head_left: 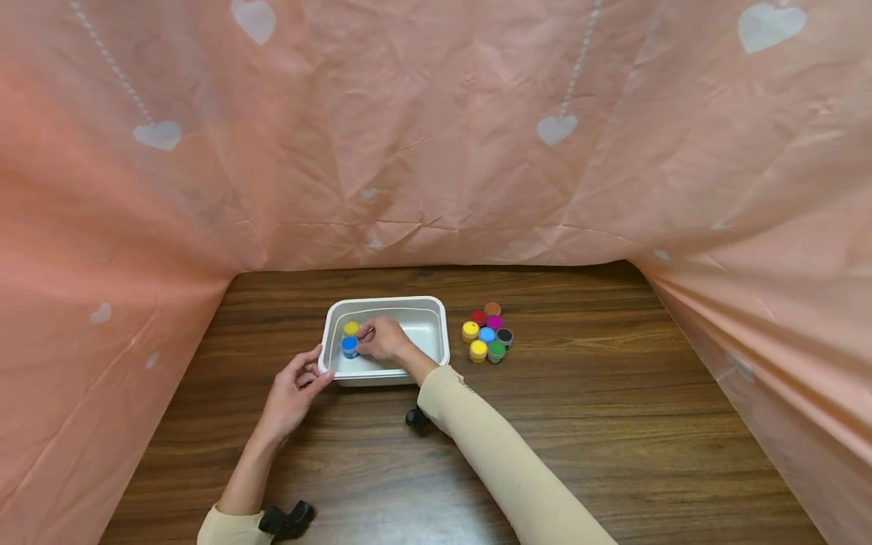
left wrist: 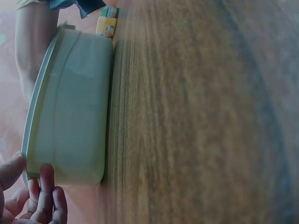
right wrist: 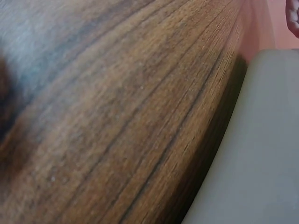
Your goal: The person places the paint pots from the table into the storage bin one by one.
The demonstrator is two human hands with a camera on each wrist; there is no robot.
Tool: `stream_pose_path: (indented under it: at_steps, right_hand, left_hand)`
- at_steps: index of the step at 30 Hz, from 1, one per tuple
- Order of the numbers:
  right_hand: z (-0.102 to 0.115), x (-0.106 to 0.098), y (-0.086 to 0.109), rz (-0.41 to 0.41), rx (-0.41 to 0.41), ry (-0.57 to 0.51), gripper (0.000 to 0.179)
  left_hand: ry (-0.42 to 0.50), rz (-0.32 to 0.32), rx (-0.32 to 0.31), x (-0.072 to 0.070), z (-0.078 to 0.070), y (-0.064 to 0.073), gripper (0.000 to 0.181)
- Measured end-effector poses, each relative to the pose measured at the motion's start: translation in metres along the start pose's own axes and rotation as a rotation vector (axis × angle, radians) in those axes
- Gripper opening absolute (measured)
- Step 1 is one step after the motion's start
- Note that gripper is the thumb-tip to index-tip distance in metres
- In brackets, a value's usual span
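The blue-lidded pot [head_left: 350, 347], upright in the tray [head_left: 425, 337] just left of the right grip [head_left: 384, 339], appears to be pinched between that grip's thumb and finger; the tray's corner is clasped by the left grip [head_left: 294, 387], farther from the pot.

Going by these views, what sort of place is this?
Probably a screened-off work table: pink heart-print fabric hangs on three sides of a wood-grain surface holding a white tray and small coloured pots.
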State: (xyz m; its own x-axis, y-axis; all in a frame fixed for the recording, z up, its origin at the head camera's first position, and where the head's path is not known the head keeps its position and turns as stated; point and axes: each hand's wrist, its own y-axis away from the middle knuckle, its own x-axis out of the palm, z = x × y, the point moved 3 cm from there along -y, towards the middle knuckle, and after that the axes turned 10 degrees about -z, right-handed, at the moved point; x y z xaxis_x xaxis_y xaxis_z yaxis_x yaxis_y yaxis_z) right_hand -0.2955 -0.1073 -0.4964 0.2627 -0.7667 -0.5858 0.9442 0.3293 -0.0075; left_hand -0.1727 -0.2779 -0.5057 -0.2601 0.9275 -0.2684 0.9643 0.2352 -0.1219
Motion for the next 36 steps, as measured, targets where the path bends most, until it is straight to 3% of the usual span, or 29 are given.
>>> stream_pose_path:
  at_steps: [11, 16, 22, 28, 36]
  right_hand:
    - [0.0, -0.004, 0.0, 0.029, -0.007, 0.015, 0.015]
    - [0.003, -0.011, 0.002, 0.025, 0.018, -0.032, 0.016]
    - [0.008, -0.024, 0.005, 0.024, -0.047, -0.093, 0.018]
    - [0.013, -0.051, 0.014, 0.051, -0.06, -0.189, 0.024]
    - [0.006, -0.104, 0.023, -0.007, -0.125, -0.13, 0.02]
  left_hand:
    - [-0.028, -0.002, -0.018, 0.002, -0.001, 0.0, 0.056]
    - [-0.022, 0.0, -0.026, 0.005, 0.0, 0.0, 0.055]
    - [-0.02, -0.014, -0.036, 0.005, -0.001, 0.001, 0.056]
    - [-0.038, -0.022, -0.053, 0.005, 0.0, 0.003, 0.057]
    - [-0.033, -0.021, -0.063, 0.004, -0.001, 0.003, 0.057]
